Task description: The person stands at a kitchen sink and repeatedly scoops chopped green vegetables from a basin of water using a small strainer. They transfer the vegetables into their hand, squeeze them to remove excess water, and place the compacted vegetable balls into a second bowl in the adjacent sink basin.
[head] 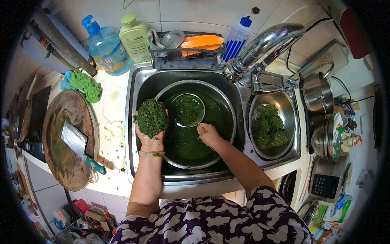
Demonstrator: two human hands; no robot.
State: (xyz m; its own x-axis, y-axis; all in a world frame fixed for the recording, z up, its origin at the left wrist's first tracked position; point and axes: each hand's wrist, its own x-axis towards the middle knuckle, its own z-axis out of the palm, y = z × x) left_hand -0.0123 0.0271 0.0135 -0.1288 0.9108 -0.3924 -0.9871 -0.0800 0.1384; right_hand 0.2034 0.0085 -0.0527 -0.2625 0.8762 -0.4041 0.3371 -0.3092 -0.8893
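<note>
My left hand [141, 133] is palm up over the left rim of a steel basin, cupping a mound of finely chopped dark green vegetable [151, 119]. My right hand [208, 133] grips the handle of a round wire-rimmed strainer [189, 126], the handle itself mostly hidden by the fingers. Green bits float inside the strainer's ring, which sits at the surface of the cloudy green water [190, 148]. That water fills the large steel basin [234, 122], standing in the sink [240, 103].
A chrome faucet [271, 33] arches over the sink's back right. Balls of chopped greens [269, 128] lie in a steel bowl [259, 153] at right. A cleaver [74, 138] rests on a round wooden board [64, 161] at left. Bottles and a wire rack [189, 61] line the back.
</note>
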